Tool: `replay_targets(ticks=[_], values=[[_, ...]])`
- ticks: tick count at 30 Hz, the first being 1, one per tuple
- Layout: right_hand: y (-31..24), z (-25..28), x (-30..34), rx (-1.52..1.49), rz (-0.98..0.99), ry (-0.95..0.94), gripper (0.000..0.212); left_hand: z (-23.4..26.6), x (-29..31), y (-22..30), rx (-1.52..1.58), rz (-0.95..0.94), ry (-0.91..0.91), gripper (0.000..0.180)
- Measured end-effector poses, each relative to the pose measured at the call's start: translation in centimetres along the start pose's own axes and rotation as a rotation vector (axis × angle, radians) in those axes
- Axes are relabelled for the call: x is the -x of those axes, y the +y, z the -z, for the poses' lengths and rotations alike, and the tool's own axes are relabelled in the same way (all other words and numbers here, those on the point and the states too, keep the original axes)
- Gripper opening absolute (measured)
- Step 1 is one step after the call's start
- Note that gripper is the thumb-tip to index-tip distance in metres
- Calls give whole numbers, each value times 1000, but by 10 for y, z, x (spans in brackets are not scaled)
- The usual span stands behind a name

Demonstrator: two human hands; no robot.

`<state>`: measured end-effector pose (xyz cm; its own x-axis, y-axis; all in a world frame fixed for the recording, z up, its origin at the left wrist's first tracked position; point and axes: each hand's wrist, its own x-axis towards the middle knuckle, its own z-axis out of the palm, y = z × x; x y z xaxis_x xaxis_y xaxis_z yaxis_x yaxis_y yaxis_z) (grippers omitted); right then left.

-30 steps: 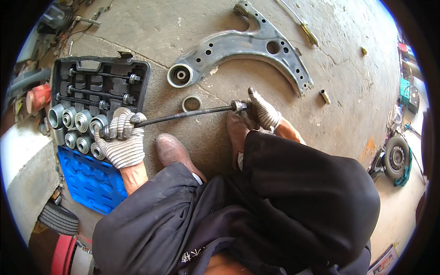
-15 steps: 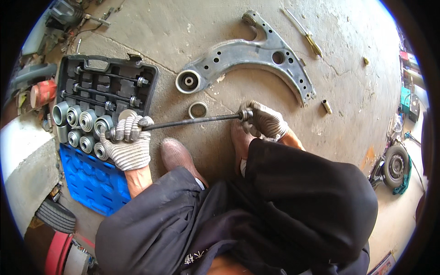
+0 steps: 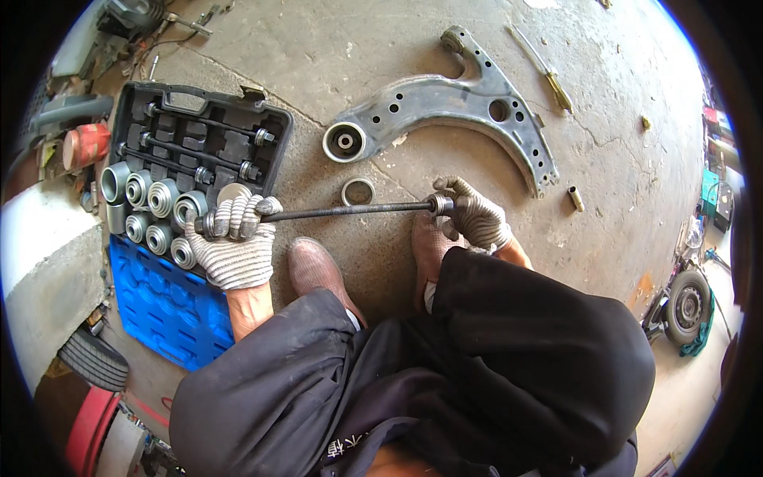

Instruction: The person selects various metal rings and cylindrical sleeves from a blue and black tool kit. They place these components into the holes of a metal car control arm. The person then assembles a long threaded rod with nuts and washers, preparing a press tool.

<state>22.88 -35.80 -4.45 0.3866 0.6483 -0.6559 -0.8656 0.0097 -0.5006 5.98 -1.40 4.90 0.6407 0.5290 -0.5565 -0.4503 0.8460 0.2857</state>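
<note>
A long dark threaded rod (image 3: 350, 211) lies level across my lap side, above my shoes. My left hand (image 3: 234, 248), in a striped, soiled knit glove, is closed round its left end. At the rod's right end sits a nut with a collar (image 3: 439, 204). Around that nut my right hand (image 3: 478, 219), gloved alike, has its index finger above and thumb below, spread apart. Whether the palm touches the rod's tip is hidden. A metal ring (image 3: 358, 191) rests on the floor just beyond the rod.
Left, a black tool case (image 3: 280, 131) holds more threaded rods and several metal sleeves (image 3: 163, 197); its blue part (image 3: 171, 306) lies nearer me. Ahead are a grey control arm (image 3: 429, 99) and a screwdriver (image 3: 560, 94). A small cylinder (image 3: 576, 199) lies right; a wheel (image 3: 687, 298) stands farther right.
My right hand's fingers have spread away from the nut they were around. The left hand keeps its hold on the rod. The whole view has shifted slightly.
</note>
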Motion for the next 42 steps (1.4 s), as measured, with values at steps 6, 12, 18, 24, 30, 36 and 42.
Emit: replay_targets(ticks=[6,12,18,24,30,36,42], values=[[5,1,-8,127,-58,5,59,8,1,6,30,3,-72,56],[-2,27,-11,183,-345,-45,53,1,2,0,3,-20,-24,58],[0,-14,0,-78,-101,179,46,6,-2,1,-3,-30,-53,58],[13,-2,-8,217,94,105,43,8,0,6,-15,-40,-77,59],[26,0,-17,291,37,298,42,7,-3,-4,-30,-26,-72,56],[10,3,-11,108,-113,202,31,7,0,-1,-15,-10,-108,53],[18,-15,-5,16,144,309,43,5,-6,-11,-25,11,-111,55]])
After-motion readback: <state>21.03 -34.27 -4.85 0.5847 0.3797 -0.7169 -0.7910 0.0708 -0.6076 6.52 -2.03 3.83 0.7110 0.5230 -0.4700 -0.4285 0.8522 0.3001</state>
